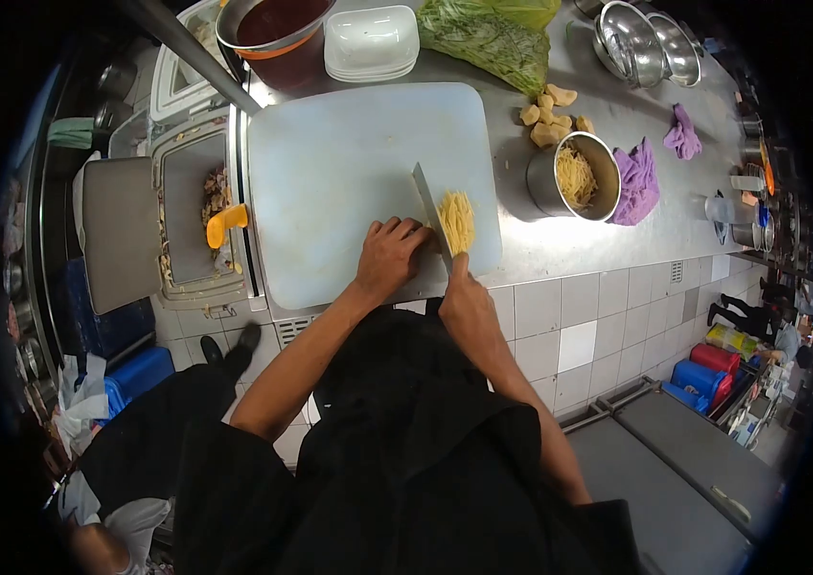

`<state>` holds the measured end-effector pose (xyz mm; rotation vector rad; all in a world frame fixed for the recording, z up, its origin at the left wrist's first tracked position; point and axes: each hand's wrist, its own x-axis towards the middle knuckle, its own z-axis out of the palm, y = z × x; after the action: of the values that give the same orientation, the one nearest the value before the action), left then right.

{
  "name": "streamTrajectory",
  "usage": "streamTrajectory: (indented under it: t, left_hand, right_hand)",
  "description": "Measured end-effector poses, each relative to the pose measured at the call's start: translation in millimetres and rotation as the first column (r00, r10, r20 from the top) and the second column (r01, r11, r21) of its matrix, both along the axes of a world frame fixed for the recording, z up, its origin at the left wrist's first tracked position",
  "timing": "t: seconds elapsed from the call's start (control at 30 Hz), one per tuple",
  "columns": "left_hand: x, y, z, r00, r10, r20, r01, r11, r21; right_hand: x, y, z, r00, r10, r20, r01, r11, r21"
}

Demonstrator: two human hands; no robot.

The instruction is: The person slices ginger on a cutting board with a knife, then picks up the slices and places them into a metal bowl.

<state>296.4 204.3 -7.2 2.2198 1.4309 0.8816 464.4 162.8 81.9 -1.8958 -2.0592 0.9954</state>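
Observation:
My right hand (469, 309) is closed around the handle of a kitchen knife (428, 201), its blade standing on edge on a white cutting board (330, 182). Just left of the blade, my left hand (392, 254) rests on the board with curled fingers, the fingertips close to the blade. Whatever lies beneath those fingers is hidden. Along the blade's right side is a pile of thin pale-yellow strips (458, 220). A steel pot (542, 182) to the right holds similar strips (574, 176). Peeled pale root pieces (548, 132), looking like ginger, lie behind the pot.
Purple cloths (638, 182) lie beside the pot. Stacked white dishes (371, 43), a green bag of leaves (492, 43) and steel bowls (629, 43) stand at the back. Left of the board is a bin (186, 201) with scraps. Another person's dark-clothed leg (167, 422) is at lower left.

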Motion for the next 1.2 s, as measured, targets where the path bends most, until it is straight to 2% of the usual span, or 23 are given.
streamTrajectory:
  t: [0.07, 0.13, 0.23, 0.37, 0.43, 0.53, 0.63, 0.73, 0.77, 0.83, 0.93, 1.07, 1.13, 1.2]
  left_hand:
    - [0, -6, 3, 1.000, -0.025, -0.015, 0.025, 1.000, -0.018]
    - [-1, -2, 5, 0.999, -0.032, -0.032, 0.032, 0.999, -0.022]
    - [2, -1, 1, 1.000, 0.020, -0.005, -0.020, 1.000, 0.016]
    - [0, -1, -4, 1.000, 0.009, 0.002, -0.009, 1.000, 0.014]
    - [-1, 1, -4, 1.000, 0.002, 0.010, -0.002, 1.000, 0.016]
    - [-6, 0, -3, 0.996, -0.039, 0.082, 0.041, 0.999, -0.024]
    - [-5, -1, -4, 0.995, -0.044, 0.090, 0.048, 0.998, -0.044]
    - [-5, -4, -4, 0.998, -0.055, 0.009, 0.055, 0.998, 0.005]
    - [-4, -2, 0, 0.998, -0.055, 0.001, 0.055, 0.998, -0.004]
    - [-4, -4, 3, 0.999, -0.046, -0.010, 0.046, 0.999, -0.024]
    - [-3, -3, 1, 0.999, -0.045, 0.019, 0.045, 0.999, -0.026]
    - [-6, 0, 0, 0.999, -0.049, -0.017, 0.049, 0.999, -0.011]
    - [-3, -2, -1, 0.999, -0.054, -0.007, 0.054, 0.999, -0.007]
    - [-5, -1, -2, 0.998, -0.061, 0.006, 0.061, 0.998, 0.001]
  right_hand:
    - [-2, -1, 18, 1.000, -0.005, -0.013, 0.005, 1.000, -0.023]
    - [-6, 1, 53, 0.999, 0.013, 0.051, -0.006, 0.990, -0.143]
    - [-2, -20, 69, 0.996, 0.017, 0.088, -0.001, 0.984, -0.177]
    - [-1, -22, 31, 0.999, -0.011, 0.035, 0.016, 0.987, -0.162]
    - [-8, -11, 8, 0.999, -0.028, 0.021, 0.029, 0.998, -0.052]
    - [-6, -2, -5, 1.000, -0.015, 0.027, 0.015, 1.000, -0.012]
    - [-5, -1, -3, 1.000, 0.010, 0.017, -0.010, 1.000, -0.007]
    - [-3, 0, 5, 0.999, -0.002, 0.045, 0.004, 0.999, -0.050]
    - [-3, -1, 20, 0.999, 0.002, 0.043, 0.000, 0.999, -0.048]
    - [-3, -11, 60, 1.000, 0.023, 0.013, -0.021, 0.987, -0.156]
    - [1, -28, 70, 0.998, 0.000, 0.056, 0.013, 0.976, -0.218]
    - [3, -27, 35, 0.998, -0.018, 0.063, 0.029, 0.982, -0.189]
    - [0, -17, 10, 1.000, -0.022, 0.005, 0.022, 0.998, -0.062]
    - [-4, -2, 16, 1.000, -0.004, 0.011, 0.005, 0.998, -0.064]
